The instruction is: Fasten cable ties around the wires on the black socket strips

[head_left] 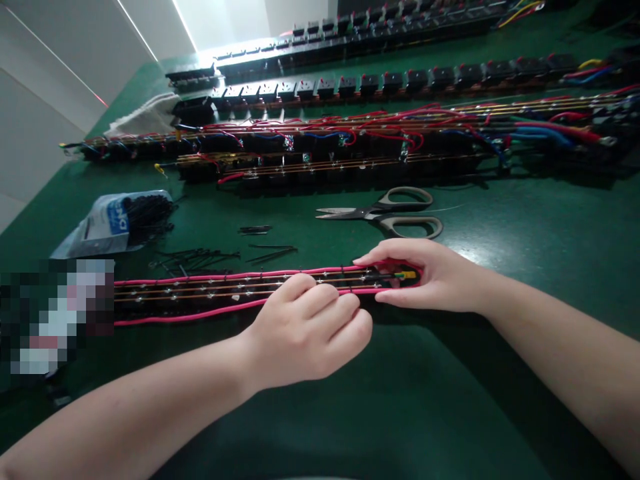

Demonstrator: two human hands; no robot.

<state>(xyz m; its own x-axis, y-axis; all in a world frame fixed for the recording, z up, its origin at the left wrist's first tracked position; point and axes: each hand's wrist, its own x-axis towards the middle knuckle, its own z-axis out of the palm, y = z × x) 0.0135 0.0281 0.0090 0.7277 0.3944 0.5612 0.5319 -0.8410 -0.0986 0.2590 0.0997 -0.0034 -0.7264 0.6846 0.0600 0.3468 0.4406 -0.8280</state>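
A long black socket strip (200, 295) with copper rails and red wires along both edges lies across the green table (450, 400) in front of me. My left hand (310, 330) is curled over its middle, fingers pinched at a black cable tie on the strip. My right hand (425, 277) wraps round the strip's right end, where a yellow-tipped wire shows between thumb and fingers.
Scissors (390, 212) lie just beyond my right hand. Loose black cable ties (200, 257) and a plastic bag of them (117, 220) sit at the left. Rows of wired socket strips (350, 143) fill the far side. A blurred patch covers the strip's left end.
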